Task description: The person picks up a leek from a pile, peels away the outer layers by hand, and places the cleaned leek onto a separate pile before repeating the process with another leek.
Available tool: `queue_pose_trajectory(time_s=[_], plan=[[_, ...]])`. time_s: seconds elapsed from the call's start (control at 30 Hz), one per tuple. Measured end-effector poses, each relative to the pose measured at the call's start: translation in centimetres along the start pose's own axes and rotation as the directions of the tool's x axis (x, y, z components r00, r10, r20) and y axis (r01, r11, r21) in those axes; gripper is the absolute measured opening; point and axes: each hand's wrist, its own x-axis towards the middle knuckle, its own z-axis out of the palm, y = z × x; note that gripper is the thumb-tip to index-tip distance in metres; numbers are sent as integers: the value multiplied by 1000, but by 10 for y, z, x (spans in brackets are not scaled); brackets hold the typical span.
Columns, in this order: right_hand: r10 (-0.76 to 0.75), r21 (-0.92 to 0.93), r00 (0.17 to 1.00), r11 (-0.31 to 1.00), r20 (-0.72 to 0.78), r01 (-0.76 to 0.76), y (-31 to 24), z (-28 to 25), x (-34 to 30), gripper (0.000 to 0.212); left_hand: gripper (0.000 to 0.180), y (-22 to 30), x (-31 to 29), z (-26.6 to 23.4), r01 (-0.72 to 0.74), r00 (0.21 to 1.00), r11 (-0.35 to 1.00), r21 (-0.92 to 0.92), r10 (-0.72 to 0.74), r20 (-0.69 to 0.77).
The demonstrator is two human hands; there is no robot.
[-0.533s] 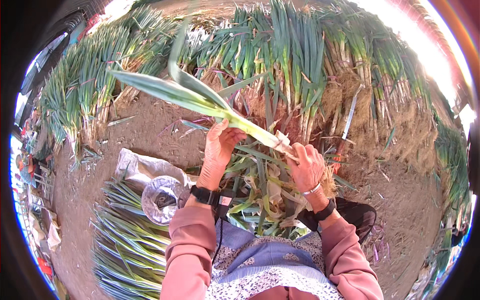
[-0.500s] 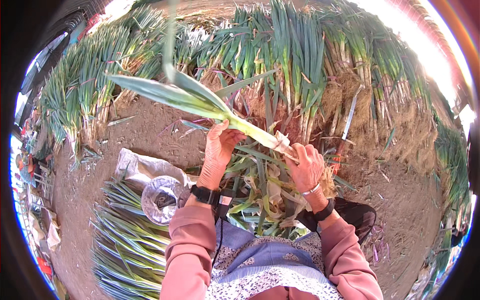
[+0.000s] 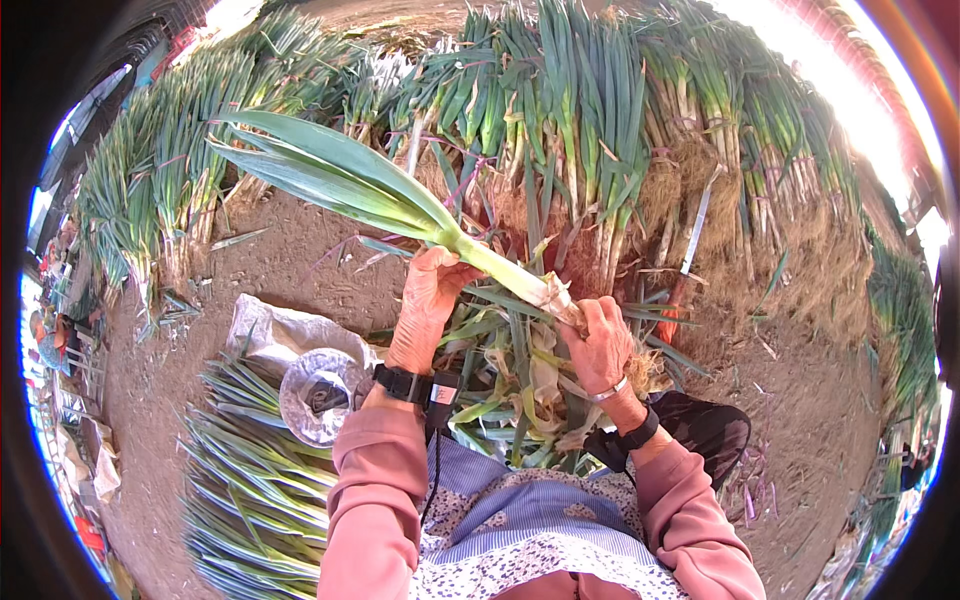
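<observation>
Leek (image 3: pixel 400 205) held btwn both hands, left hand (image 3: pixel 430 300) mid-stalk, right hand (image 3: pixel 600 345) at root end

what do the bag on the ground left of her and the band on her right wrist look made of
The bag looks like woven plastic sacking: whitish, dull, crumpled into stiff folds, though the weave itself is too small to see. The band on the right wrist looks like metal: thin, pale and shiny, catching the sun like a bangle.

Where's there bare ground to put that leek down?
Bare dirt lies between the far leek row and the white sack, and more to the right of the right hand. Trimmings crowd the lap; the cut pile fills the lower left by the left hand.
</observation>
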Motion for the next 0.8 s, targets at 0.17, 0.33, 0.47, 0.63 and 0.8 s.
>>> queue_pose_trajectory(time_s=[0.17, 0.33, 0.47, 0.63, 0.8], plan=[[-20, 71, 997, 997, 69, 15, 8, -1, -6, 30, 27, -7, 0, -1, 3, 997, 997, 74, 3, -77], [-89, 381, 920, 922, 382, -69, 7, -11, -6, 29, 21, -13, 1, -9, 23, 991, 996, 90, -11, -132], [-136, 599, 604, 411, 785, -687, -2, -15, -16, 42, 14, -32, 3, 6, 199, 973, 965, -169, -215, -83], [-224, 597, 554, 291, 802, -747, -19, -4, -22, 45, 18, -78, 4, -12, 791, 611, 489, -367, -659, 440], [-166, 645, 634, 366, 755, -672, -27, -7, -11, 42, 41, -86, -12, 18, 92, 968, 528, 844, -247, 48]])
